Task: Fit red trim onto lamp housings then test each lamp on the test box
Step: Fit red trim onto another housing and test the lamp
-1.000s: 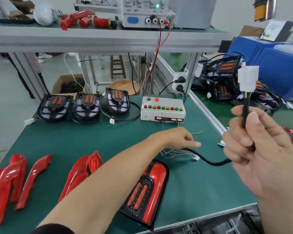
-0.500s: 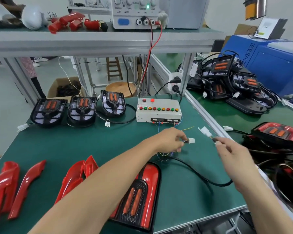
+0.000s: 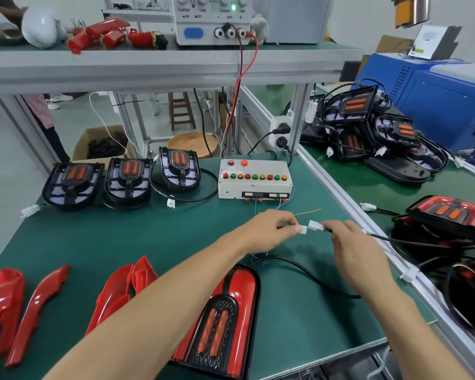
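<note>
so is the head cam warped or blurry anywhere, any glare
Head view: wide-angle bend bows the shelf rail and table edge; soft glare streaks on the trimmed lamp and loose red trim; both hands and connectors slightly soft; lighting even, shadows faint.

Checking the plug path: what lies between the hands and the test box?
Head view: only thin loose wires on bare green mat, running from the test box.

Single head-worn wide-angle view. Looks forward and down from close above the near edge of the green counter (image 3: 121, 242), facing the test box (image 3: 254, 179) at centre; shelf (image 3: 148, 69) beyond.
</note>
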The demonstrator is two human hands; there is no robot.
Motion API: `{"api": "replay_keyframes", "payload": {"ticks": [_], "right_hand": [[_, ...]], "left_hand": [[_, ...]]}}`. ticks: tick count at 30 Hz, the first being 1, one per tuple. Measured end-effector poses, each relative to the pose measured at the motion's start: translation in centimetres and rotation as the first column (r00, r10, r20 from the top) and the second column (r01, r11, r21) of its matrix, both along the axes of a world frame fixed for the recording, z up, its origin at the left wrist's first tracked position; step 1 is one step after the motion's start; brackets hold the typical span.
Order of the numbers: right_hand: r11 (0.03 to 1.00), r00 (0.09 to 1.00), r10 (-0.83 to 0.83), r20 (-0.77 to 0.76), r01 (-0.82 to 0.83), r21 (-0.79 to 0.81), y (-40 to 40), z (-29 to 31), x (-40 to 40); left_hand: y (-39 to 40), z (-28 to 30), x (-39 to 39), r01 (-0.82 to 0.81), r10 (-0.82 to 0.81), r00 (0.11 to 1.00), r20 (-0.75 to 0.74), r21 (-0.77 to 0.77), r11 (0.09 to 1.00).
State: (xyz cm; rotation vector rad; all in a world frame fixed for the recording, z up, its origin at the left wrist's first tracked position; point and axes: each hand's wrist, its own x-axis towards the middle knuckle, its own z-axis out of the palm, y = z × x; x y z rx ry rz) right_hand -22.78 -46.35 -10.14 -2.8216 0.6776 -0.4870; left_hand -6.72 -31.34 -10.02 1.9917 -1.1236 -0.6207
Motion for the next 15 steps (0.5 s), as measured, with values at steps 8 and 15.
{"api": "replay_keyframes", "payload": {"ticks": [8, 15], "right_hand": [[1.0, 0.996, -0.003, 0.091, 0.0, 0.03, 0.1, 0.2, -0.8], [0.941, 0.95, 0.251, 0.184, -0.284, 0.186, 0.5, 1.6, -0.7]], "left_hand": [[-0.2, 1.5, 1.3, -0.285, 0.237, 0.952, -0.196, -0.273, 0.919], [0.1, 3.5, 1.0, -0.008, -0.029, 0.973, -0.231, -0.157, 0.988]]}}
